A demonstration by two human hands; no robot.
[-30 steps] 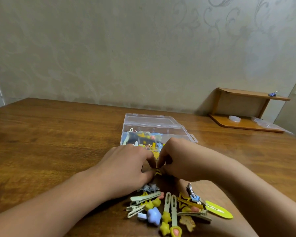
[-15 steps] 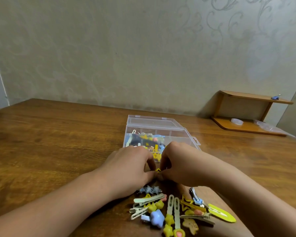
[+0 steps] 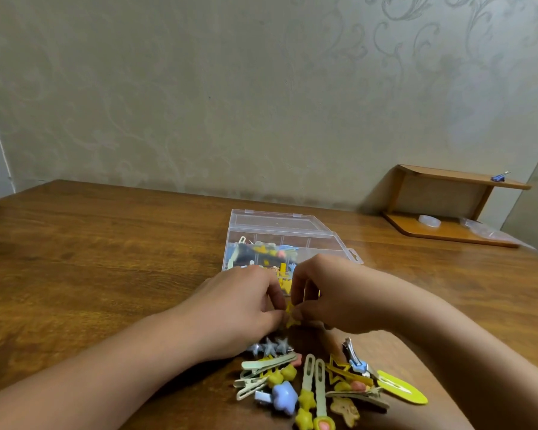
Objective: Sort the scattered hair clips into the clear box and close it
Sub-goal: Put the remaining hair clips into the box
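Note:
A clear plastic box (image 3: 292,231) with dividers stands open on the wooden table, its lid laid back, several coloured clips inside. Just in front of it my left hand (image 3: 239,308) and my right hand (image 3: 333,299) meet, fingertips pinched together on a small yellow star clip (image 3: 291,313). Below the hands lies a pile of scattered hair clips (image 3: 320,386): silver stars, pale green bars, a blue flower, yellow stars, a flat yellow-green snap clip. My forearms hide part of the table around the pile.
A small wooden shelf (image 3: 448,209) stands at the back right against the patterned wall, with a blue clip (image 3: 499,177) on its top board and clear plastic bits on its lower board. Bare wooden table (image 3: 90,259) stretches to the left.
The hands stay pinched on the yellow clip at the same spot in front of the box. The head camera has tilted slightly, shifting the scene a little lower in view.

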